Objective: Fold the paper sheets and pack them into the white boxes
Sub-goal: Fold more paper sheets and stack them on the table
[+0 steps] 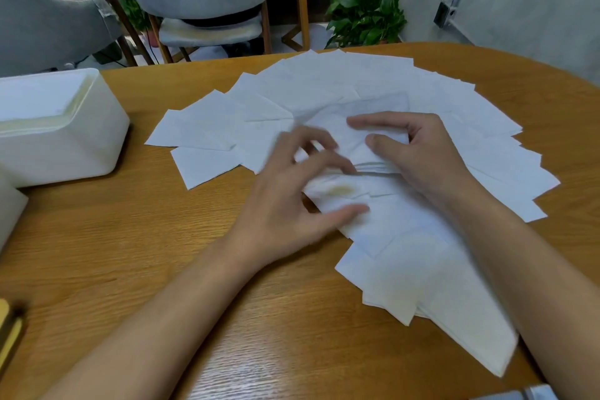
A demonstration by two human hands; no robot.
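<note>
Both hands [350,178] amid fanned paper sheets [324,88]

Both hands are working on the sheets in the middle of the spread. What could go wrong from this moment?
1. The paper sheets overlap in a wide fan, so the left hand and right hand may catch several layers and fold more than one.
2. The sheet under the left hand looks crumpled, so its fold may come out uneven.
3. The white box stands far left, apart from the fan; reaching over could drag loose sheets across the table.
</note>
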